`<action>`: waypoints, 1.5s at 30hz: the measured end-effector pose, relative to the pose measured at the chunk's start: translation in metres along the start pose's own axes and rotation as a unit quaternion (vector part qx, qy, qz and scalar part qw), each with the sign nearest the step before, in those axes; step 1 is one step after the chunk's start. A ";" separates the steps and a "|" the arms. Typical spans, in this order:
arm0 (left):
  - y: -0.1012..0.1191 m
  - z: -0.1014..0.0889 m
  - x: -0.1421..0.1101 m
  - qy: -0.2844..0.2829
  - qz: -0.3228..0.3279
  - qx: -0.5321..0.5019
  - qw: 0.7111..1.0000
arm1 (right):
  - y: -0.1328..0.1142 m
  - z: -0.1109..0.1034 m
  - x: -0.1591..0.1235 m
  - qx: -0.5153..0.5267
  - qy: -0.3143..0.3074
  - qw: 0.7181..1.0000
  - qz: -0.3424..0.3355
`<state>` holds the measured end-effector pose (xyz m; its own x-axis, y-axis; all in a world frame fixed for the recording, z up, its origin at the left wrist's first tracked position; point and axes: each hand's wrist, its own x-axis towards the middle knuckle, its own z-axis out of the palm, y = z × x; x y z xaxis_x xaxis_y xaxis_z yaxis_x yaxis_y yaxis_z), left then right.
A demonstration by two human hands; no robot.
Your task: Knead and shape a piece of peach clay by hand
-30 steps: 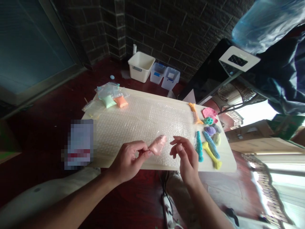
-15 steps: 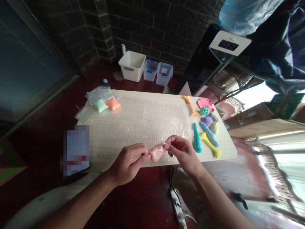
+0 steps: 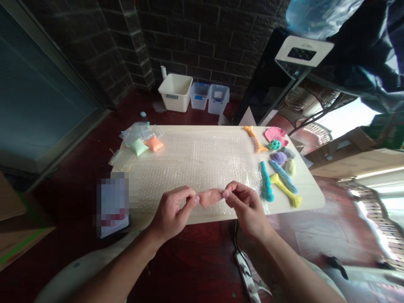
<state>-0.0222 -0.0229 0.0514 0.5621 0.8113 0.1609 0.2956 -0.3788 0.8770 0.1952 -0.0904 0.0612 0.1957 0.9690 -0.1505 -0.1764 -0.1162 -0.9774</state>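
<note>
Between my two hands, above the near edge of the table, is a small packet of salmon-pink modelling clay (image 3: 211, 198). My left hand (image 3: 173, 210) pinches its left end between thumb and fingers. The right end is pinched the same way by my right hand (image 3: 245, 206). It stretches almost level from hand to hand. Under it lies a sheet of bubble wrap (image 3: 202, 160). To the right of my right hand are a teal clay piece (image 3: 266, 182), a yellow bone-shaped piece (image 3: 286, 190) and a blue strip (image 3: 283, 176).
At the table's far left lie a green clay packet (image 3: 139, 147), an orange clay packet (image 3: 154, 144) and plastic bags (image 3: 134, 132). Far right are an orange bone shape (image 3: 256, 139) and a pink piece (image 3: 275, 134). A tablet (image 3: 113, 206) sits at the near left. Bins (image 3: 175, 94) stand behind.
My hands have moved slightly apart, and the clay packet between them is pulled longer and flatter. The camera view has shifted a little, so the table appears further right.
</note>
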 end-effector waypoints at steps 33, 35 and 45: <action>0.016 0.038 0.007 0.115 -0.162 -0.472 0.859 | 0.029 0.031 -0.019 -0.306 -0.048 0.914 -0.262; 0.015 0.039 0.007 0.127 -0.173 -0.483 0.849 | 0.031 0.031 -0.018 -0.313 -0.047 0.910 -0.266; 0.014 0.036 0.015 0.146 -0.261 -0.550 0.780 | 0.047 0.041 -0.013 -0.448 -0.105 0.800 -0.384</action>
<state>0.0182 -0.0319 0.0498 0.3388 0.8551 -0.3924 -0.5066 0.5172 0.6898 0.1445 -0.0996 0.0233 -0.2684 0.8336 0.4828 0.6997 0.5132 -0.4970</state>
